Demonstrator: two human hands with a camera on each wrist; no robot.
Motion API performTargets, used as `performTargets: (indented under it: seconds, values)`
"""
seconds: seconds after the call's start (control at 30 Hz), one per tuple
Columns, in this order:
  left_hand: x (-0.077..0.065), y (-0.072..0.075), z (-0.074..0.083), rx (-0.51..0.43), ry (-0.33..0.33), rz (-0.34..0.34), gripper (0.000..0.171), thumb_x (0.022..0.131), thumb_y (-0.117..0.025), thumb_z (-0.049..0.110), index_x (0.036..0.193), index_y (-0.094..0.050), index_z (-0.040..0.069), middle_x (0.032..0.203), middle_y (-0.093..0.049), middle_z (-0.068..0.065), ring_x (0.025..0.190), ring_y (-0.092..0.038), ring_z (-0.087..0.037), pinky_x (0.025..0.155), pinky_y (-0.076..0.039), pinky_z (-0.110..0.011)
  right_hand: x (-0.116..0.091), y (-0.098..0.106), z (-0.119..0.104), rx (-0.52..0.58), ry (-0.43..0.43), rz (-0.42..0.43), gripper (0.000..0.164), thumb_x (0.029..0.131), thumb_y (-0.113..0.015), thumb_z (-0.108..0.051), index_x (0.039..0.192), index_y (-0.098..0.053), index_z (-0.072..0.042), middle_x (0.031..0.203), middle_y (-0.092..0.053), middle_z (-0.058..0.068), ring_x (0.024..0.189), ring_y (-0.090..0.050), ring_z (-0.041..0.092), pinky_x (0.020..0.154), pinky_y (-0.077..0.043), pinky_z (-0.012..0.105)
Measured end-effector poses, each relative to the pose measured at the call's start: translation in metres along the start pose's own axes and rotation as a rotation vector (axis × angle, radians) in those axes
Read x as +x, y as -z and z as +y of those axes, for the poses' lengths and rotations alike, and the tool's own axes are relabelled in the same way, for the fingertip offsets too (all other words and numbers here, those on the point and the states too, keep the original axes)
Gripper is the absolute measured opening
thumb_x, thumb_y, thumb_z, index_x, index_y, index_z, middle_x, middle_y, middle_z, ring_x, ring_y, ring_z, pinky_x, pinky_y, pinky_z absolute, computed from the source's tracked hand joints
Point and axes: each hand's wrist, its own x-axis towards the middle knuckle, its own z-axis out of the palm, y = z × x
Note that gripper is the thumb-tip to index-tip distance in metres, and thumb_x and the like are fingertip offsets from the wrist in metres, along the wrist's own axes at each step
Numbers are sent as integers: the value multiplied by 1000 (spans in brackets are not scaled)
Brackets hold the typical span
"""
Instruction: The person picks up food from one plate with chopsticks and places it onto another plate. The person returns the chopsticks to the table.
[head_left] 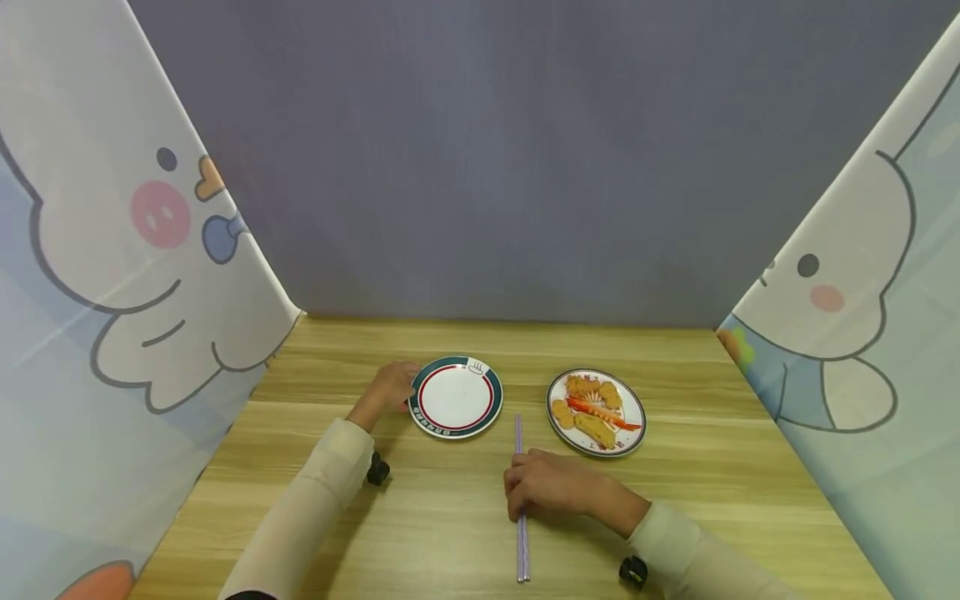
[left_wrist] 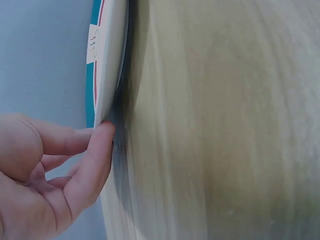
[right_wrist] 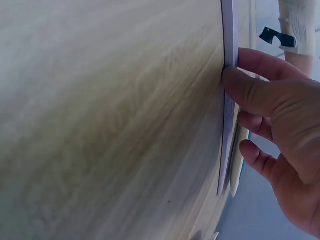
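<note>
A white plate with a dark green rim and a red ring lies on the table. My left hand holds it at its left edge; in the left wrist view the thumb and a finger pinch the rim. Right of the plate, a pair of purple chopsticks lies lengthwise, close over the wood. My right hand grips them near their middle, with the thumb on one side and fingers on the other in the right wrist view.
A second plate, holding several pieces of fried-looking food and an orange-red stick-like piece, stands at the right. The wooden table ends at a grey back wall, with cartoon-printed panels on both sides.
</note>
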Motion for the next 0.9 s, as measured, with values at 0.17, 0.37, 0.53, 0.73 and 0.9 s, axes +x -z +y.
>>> performTargets:
  seconds: [0.17, 0.37, 0.53, 0.73, 0.9]
  values:
    - [3, 4, -1, -182, 57, 12, 57, 83, -57, -10, 140, -59, 1, 122, -66, -28, 81, -68, -21, 59, -64, -29, 8, 7, -1, -130, 16, -76, 13, 85, -77, -32, 92, -75, -42, 95, -64, -23, 86, -52, 1, 76, -45, 17]
    - [4, 1, -3, -187, 60, 7, 57, 84, -58, -11, 140, -59, 3, 120, -64, -26, 78, -68, -21, 58, -65, -30, 18, 11, -3, -295, 77, -171, 10, 90, -67, -36, 83, -66, -43, 88, -61, -25, 77, -45, 3, 62, -27, 18]
    - [5, -4, -5, -209, 79, 7, 57, 86, -57, -11, 140, -58, 4, 122, -62, -25, 82, -66, -21, 61, -65, -30, 16, 10, -6, -363, 137, -159, 10, 92, -64, -37, 84, -64, -43, 89, -63, -26, 76, -47, 4, 60, -22, 20]
    - [5, -4, -4, -204, 79, 10, 57, 85, -57, -12, 140, -58, 2, 121, -62, -26, 83, -67, -23, 61, -65, -31, 10, 7, -4, -397, 176, -86, 8, 96, -57, -41, 91, -63, -42, 90, -61, -25, 77, -48, 4, 62, -22, 20]
    - [2, -3, -6, -187, 71, 9, 57, 85, -57, -12, 141, -57, 1, 121, -62, -28, 82, -68, -25, 59, -65, -31, 7, 15, 0, -437, 152, 26, 6, 98, -57, -40, 98, -64, -38, 93, -61, -24, 82, -51, 3, 67, -28, 20]
